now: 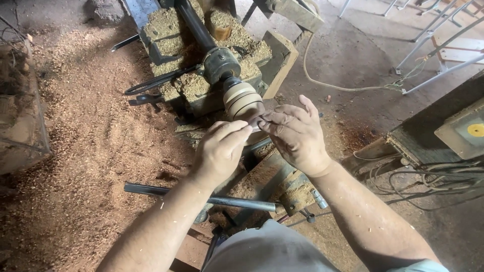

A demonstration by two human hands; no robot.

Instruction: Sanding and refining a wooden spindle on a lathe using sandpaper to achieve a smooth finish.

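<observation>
A round pale wooden workpiece (243,99) sits on the end of a lathe spindle (220,64), its layers cream and tan. My left hand (220,150) and my right hand (297,133) meet just below and in front of it. Both pinch a small thin strip (258,121) between fingertips, held against the lower edge of the workpiece. What the strip is made of is too small to tell. The lathe body (174,45) is caked in sawdust.
Sawdust (85,146) covers the floor at left. A dark metal bar (201,197) lies across below my arms. A white cable (327,83) runs over the floor at right. A box with a yellow disc (466,132) and loose wires (433,181) stand at right. Metal frame legs (433,45) stand top right.
</observation>
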